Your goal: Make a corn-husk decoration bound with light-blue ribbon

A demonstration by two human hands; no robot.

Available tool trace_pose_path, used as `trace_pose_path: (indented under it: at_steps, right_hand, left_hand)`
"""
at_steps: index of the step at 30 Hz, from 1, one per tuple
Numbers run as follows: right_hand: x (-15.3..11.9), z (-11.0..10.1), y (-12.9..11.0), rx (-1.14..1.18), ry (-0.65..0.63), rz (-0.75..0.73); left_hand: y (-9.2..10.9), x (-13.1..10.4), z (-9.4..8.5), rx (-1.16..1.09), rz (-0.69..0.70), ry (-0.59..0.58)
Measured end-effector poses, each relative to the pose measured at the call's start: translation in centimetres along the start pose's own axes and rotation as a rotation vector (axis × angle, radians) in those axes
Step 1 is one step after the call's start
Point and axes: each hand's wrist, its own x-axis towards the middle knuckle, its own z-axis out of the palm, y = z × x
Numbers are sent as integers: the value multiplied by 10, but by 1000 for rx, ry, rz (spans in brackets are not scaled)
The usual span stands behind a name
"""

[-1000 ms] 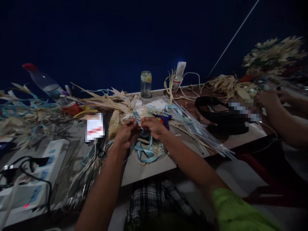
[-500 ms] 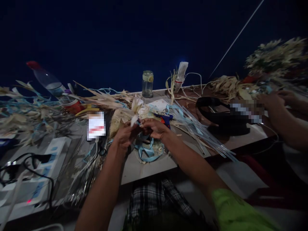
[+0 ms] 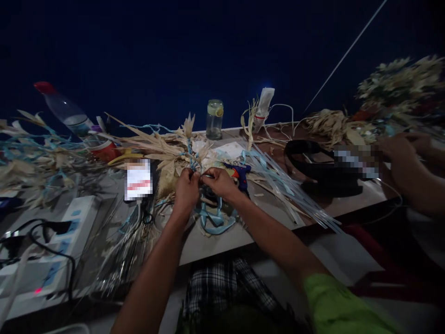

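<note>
petals (image 3: 188, 126): matt, papery | ribbon (image 3: 217, 230): glossy cloth | rods (image 3: 313, 208): smooth plastic

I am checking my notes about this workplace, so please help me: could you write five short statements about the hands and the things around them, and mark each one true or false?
1. The left hand and right hand are close together at a blue-wrapped stem. True.
2. The red-capped bottle stands straight upright. False: the red-capped bottle is tilted.
3. A red light glows on the power strip. True.
4. The long clear sticks lie to the left of both hands. False: the long clear sticks lie to their right.
5. Looped blue ribbon lies on the table. True.
</note>
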Motion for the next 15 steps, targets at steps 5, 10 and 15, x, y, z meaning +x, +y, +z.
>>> trace_pose_path:
  at_steps: [5, 10, 15]
  right_hand:
    - [-2, -8, -8, 312, -111, 166]
    - [-1, -17, -13, 525, -140, 264]
    - [3, -18, -10, 444, -69, 132]
  left_hand:
    - [-2, 0, -2, -223, -84, -140]
    - [-7, 2, -3, -415, -207, -319]
    - [-10, 3, 0, -348, -147, -302]
